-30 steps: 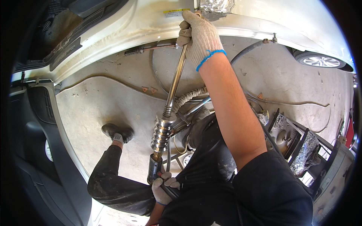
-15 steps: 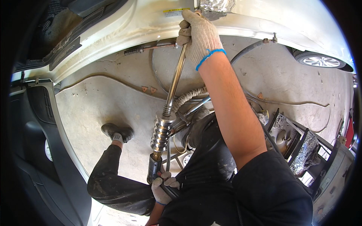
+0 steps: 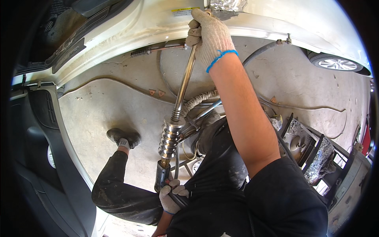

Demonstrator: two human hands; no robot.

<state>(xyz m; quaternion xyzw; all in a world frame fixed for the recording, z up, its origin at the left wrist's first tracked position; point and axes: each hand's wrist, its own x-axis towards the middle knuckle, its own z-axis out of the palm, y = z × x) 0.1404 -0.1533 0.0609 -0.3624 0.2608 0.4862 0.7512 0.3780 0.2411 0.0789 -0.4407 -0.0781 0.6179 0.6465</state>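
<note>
A slide hammer dent puller (image 3: pixel 184 89) runs from near my body up to the white car body (image 3: pixel 272 31). Its ribbed metal weight (image 3: pixel 169 140) sits low on the rod, below a small coil spring. My left hand (image 3: pixel 170 199), in a knitted glove, is wrapped around the black handle (image 3: pixel 162 175) at the near end. At the far end, my right hand (image 3: pixel 209 37), in a blue-cuffed glove, is closed around the rod close to the car's sill. The rod's tip is hidden by that hand. Bare, scraped metal (image 3: pixel 227 7) shows just beyond it.
An open car door (image 3: pixel 43 158) stands at left. Hoses and cables (image 3: pixel 118 82) cross the concrete floor, and another rod tool (image 3: pixel 158 49) lies by the sill. A metal cart (image 3: pixel 316 158) is at right; a car wheel (image 3: pixel 337 64) shows at far right.
Hardly anything differs; the view has shifted very slightly. Both hands keep their hold on the slide hammer.
</note>
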